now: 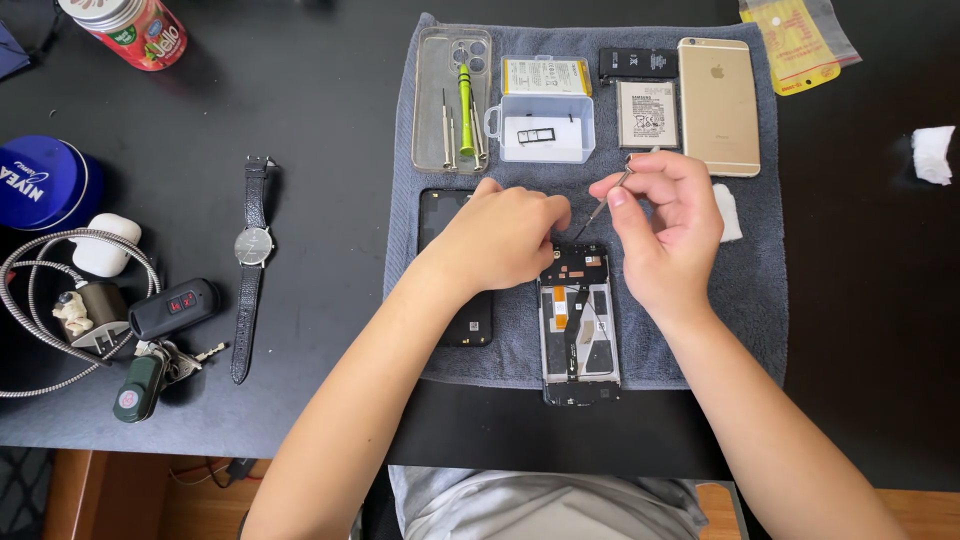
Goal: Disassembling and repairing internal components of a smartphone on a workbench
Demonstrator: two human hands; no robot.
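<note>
An opened phone (580,325) with its back off lies on a grey towel (750,280), its inner frame and parts showing. My right hand (665,225) holds a thin screwdriver (603,207) between the fingertips, its tip angled down at the phone's top end. My left hand (503,238) is curled into a loose fist beside that top end, resting over a black back cover (462,320). What the left fingers press on is hidden.
On the towel's far side lie a clear phone case (452,95) holding screwdrivers, a small plastic box (545,125), batteries (647,113) and a gold phone (717,105). To the left on the black table are a wristwatch (252,260), keys (165,345), a cable and a blue tin (40,180).
</note>
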